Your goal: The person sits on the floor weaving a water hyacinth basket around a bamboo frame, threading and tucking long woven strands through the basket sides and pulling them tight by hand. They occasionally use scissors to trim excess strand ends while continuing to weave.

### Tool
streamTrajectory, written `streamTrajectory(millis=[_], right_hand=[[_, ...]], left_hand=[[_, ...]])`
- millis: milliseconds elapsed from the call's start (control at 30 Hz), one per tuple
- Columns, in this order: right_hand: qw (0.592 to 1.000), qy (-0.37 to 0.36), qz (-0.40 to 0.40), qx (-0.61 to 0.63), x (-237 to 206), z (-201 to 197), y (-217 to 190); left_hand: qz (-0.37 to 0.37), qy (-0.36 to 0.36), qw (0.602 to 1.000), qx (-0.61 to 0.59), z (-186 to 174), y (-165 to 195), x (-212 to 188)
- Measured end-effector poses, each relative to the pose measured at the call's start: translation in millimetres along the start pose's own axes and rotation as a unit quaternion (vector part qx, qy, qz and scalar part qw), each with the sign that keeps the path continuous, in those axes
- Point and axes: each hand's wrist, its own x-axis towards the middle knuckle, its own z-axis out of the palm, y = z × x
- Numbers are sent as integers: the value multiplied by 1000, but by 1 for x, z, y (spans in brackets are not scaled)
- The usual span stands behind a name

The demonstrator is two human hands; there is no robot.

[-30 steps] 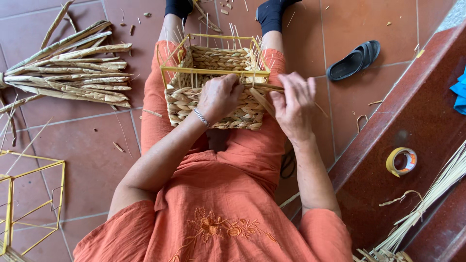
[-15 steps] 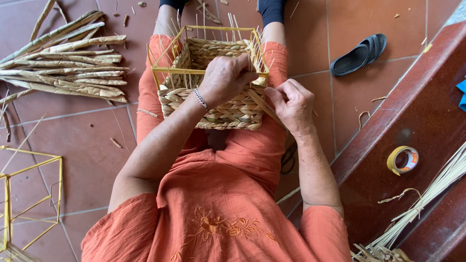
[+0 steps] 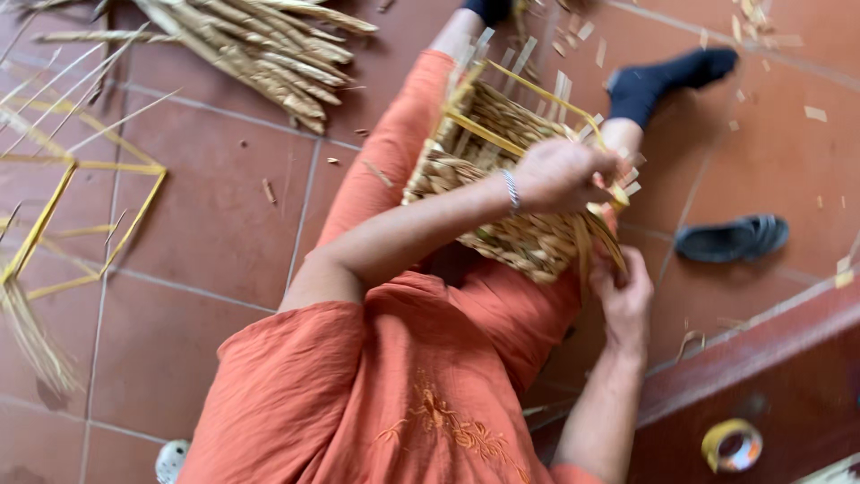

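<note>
A seated person's left hand grips the rim of a half-woven basket while the right hand pinches its straw strands.

The floor is made of big red-brown square tiles with thin pale lines between them. Soft daylight falls on it, with no hard shadows. Little bits of straw lie here and there on the tiles. At the top, a bundle of dry reeds lies flat on the floor. On the left sits a yellow wire frame, with loose thin stalks beside it. On the right, a dark sandal lies alone on the tiles. A dark red step runs across the lower right corner, and a roll of yellow tape rests on it.
</note>
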Motion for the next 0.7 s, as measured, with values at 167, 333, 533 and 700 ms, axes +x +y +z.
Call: streamTrajectory(millis=[167,333,533,700], right_hand=[[984,-24,112,-135,-27,-21,35],[982,59,149,-99,-35,-9,51],[966,209,102,117,-32,13,34],[957,255,117,-70,-13,19,26]], left_hand=[[-44,-56,997,2,-12,-1,8],[30,35,997,-55,-44,18,7],[78,266,960,-46,-126,-50,-40],[-266,103,926,248,-215,-191,-93]])
